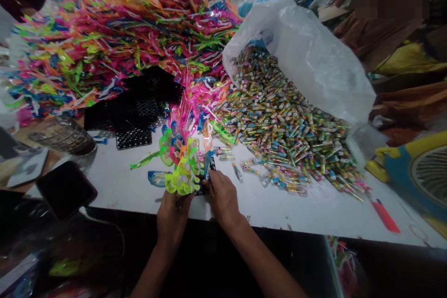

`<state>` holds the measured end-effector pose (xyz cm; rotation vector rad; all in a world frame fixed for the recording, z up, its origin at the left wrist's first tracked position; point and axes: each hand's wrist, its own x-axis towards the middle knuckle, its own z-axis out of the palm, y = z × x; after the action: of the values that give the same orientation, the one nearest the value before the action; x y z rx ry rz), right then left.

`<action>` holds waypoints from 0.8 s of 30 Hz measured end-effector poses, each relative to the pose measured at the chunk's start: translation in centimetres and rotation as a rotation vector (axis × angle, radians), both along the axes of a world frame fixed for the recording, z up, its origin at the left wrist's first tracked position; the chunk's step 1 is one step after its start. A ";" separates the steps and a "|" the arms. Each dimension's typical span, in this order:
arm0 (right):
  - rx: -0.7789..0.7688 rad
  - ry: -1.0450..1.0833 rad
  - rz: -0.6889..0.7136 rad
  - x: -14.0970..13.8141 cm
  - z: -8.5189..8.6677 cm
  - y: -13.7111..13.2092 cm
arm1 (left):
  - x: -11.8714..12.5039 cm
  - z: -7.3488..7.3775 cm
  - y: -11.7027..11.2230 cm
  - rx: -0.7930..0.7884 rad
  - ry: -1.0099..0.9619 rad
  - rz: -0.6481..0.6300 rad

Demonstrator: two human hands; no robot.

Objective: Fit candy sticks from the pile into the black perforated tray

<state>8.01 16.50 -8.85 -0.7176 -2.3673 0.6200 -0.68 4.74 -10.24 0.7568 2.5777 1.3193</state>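
Note:
My left hand [173,214] is closed at the near edge of a small black perforated tray [201,190], its fingertips mostly hidden. A cluster of yellow-green plastic pieces [184,172] stands over the tray, with green, pink and orange ones behind. My right hand [223,195] is closed at the tray's right side, pinching a blue plastic piece [209,160]. Another blue piece [157,178] lies left of the cluster. Several small printed tubes [224,152] lie just beyond my right hand.
A tall heap of colourful plastic pieces [115,32] fills the back left. Black perforated trays [134,135] are stacked before it. Printed tubes [279,116] spill from a white plastic bag [314,56]. A glass [66,136] and phone [66,189] sit left; a fan [419,172] stands right.

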 end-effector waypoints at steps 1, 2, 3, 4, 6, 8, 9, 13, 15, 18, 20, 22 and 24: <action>0.077 -0.043 -0.019 -0.3 -0.2 -0.3 | -0.1 0.0 0.0 0.004 -0.018 -0.008; 0.135 -0.074 -0.034 -0.5 -0.3 -0.6 | -0.1 0.0 0.1 0.018 -0.033 -0.013; 0.169 -0.090 -0.045 -0.7 -0.5 -0.7 | -0.1 0.1 0.2 0.038 -0.043 -0.014; 0.181 -0.096 -0.050 -0.8 -0.7 -0.8 | -0.1 0.2 0.3 0.058 -0.051 -0.011; 0.173 -0.092 -0.049 -0.9 -0.9 -0.8 | 0.1 0.4 0.4 0.086 -0.062 -0.003; 0.161 -0.088 -0.027 -0.8 -1.0 -0.7 | 0.3 0.6 0.3 0.110 -0.072 0.007; 0.156 -0.082 -0.012 -0.8 -1.0 -0.8 | 0.4 0.6 0.0 0.120 -0.081 0.013; 0.067 -0.050 0.052 -1.6 -1.3 -2.6 | -0.1 0.5 -2.3 0.104 -0.139 0.066; 0.001 -0.030 0.102 -2.5 -1.2 -3.7 | -1.0 0.4 -3.7 0.067 -0.158 0.132; -0.148 -0.005 0.265 -4.2 -0.1 -3.5 | -2.8 0.5 -5.0 0.022 -0.144 0.233; -0.263 0.017 0.355 -5.5 1.0 -1.8 | -3.7 0.4 -5.3 0.024 -0.106 0.261; -0.281 0.061 0.348 -7.3 2.4 1.2 | -4.3 0.3 -5.1 0.054 -0.063 0.281; -0.168 0.092 0.261 -10.2 3.6 4.6 | -4.4 0.0 -4.6 0.094 -0.028 0.315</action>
<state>-2.21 21.10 -5.23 -0.4406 -2.3611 0.9512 -5.09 0.16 -10.23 0.3497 2.7101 1.5320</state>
